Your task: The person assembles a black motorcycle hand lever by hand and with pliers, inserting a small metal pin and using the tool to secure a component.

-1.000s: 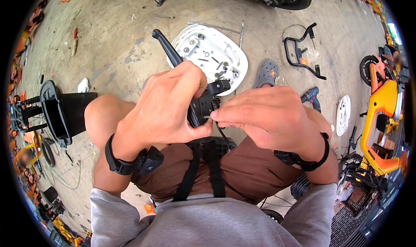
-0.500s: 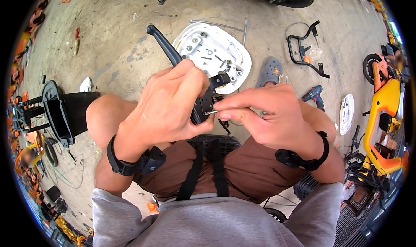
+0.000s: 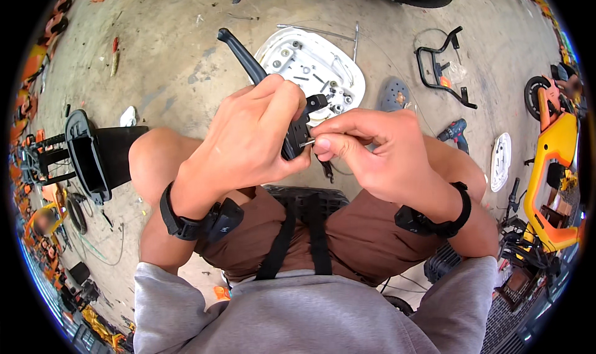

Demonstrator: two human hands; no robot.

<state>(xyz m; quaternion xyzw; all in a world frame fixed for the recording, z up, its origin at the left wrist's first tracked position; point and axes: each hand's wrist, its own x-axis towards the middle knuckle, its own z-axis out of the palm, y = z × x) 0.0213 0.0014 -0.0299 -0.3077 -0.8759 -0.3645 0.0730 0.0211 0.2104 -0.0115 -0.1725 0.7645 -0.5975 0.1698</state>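
Note:
My left hand (image 3: 254, 127) is closed around the body of a black brake lever (image 3: 241, 56), whose long blade points up and to the left past my knuckles. A dark clamp end (image 3: 317, 102) juts out to the right of the fingers. Thumb and forefinger of my right hand (image 3: 388, 152) pinch a thin silvery metal pin or screw (image 3: 307, 143). Its tip meets the right side of the lever body, beside a small hole; whether it is inside cannot be told. My left fingers and palm hide part of the body.
Beyond my hands a white tray (image 3: 266, 51) holds several bolts and small parts, with a metal rod (image 3: 356, 40) beside it. On the right lie a cordless drill (image 3: 456, 134), a black tubular frame (image 3: 424, 68) and a white panel (image 3: 500, 161). A black housing (image 3: 84, 155) is on the left.
Both hands have risen slightly, carrying the brake lever and the metal piece with them. The grips look the same. The whole view has shifted a little.

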